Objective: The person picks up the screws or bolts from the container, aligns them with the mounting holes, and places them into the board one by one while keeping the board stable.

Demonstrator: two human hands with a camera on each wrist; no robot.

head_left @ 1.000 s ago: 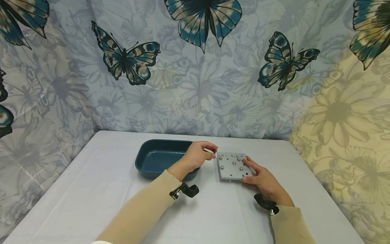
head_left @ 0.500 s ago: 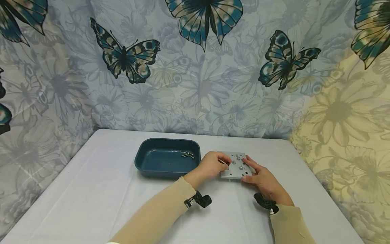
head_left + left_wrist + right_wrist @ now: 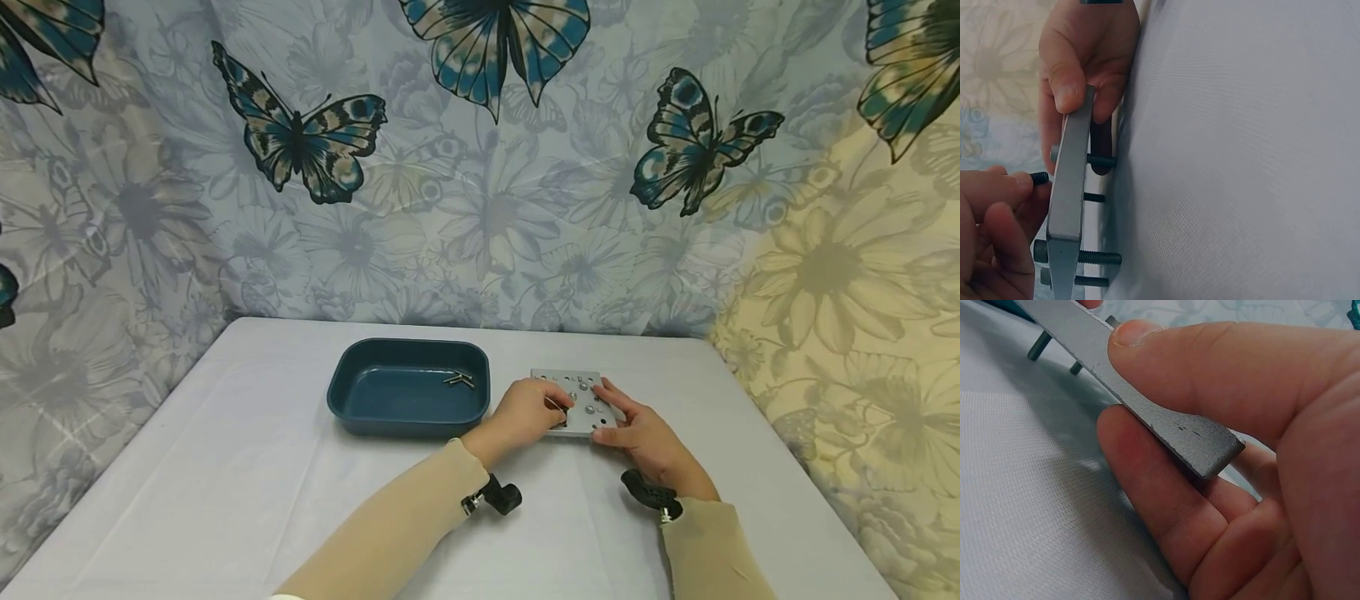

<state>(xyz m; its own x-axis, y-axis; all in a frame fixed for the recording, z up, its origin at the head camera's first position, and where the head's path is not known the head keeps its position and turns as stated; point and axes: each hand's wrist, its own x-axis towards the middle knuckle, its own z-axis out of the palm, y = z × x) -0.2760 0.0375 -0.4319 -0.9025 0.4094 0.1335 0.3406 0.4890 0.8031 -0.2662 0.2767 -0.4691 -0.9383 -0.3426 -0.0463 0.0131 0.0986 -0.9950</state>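
Both beige-sleeved forearms are reaching forward over the white table (image 3: 225, 500). The right hand (image 3: 645, 442) is gripping the near right corner of the grey plate (image 3: 581, 408), thumb on top and fingers curled underneath, lifting that edge off the cloth. The left hand (image 3: 528, 412) is pinching a small dark screw (image 3: 1039, 178) between thumb and fingertips, pressing it against the plate's face. Several screws are already standing through the plate. Just left, the teal tray (image 3: 408, 387) is sitting with two loose screws (image 3: 460, 380) lying inside.
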